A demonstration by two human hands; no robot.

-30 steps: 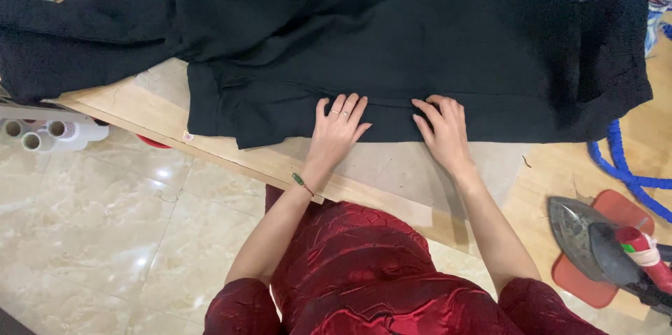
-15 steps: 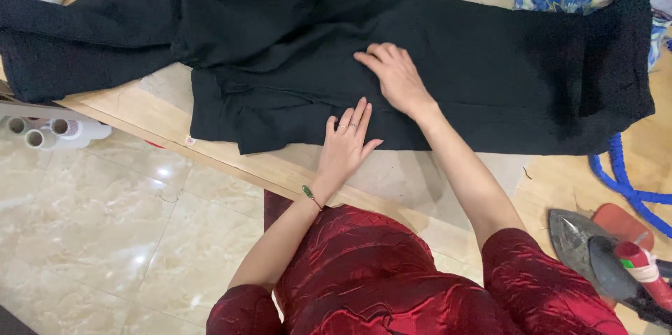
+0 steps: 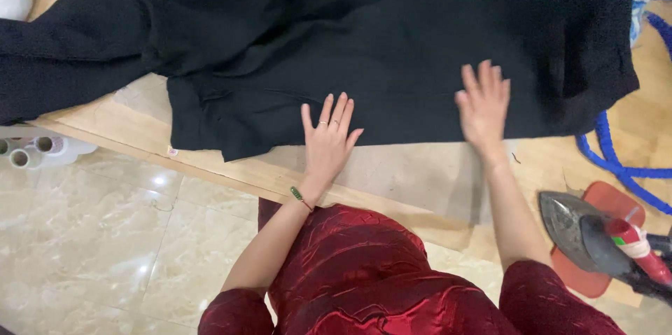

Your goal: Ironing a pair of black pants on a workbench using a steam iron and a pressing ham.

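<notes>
Wooden table (image 3: pixel 105 121), black garment (image 3: pixel 392 55) spread across. Left hand (image 3: pixel 327 140) and right hand (image 3: pixel 483 107) flat, fingers splayed, gripping nothing. Iron (image 3: pixel 595 233) at four o'clock.

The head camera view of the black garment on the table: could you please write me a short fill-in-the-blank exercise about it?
1. Both hands lie flat on a garment whose colour is ____.
2. The green bead bracelet sits on the ____ wrist.
3. The iron rests on a red mat at the person's ____ side.
4. The rings are on the fingers of the ____ hand.

Missing words: black; left; right; left
</notes>
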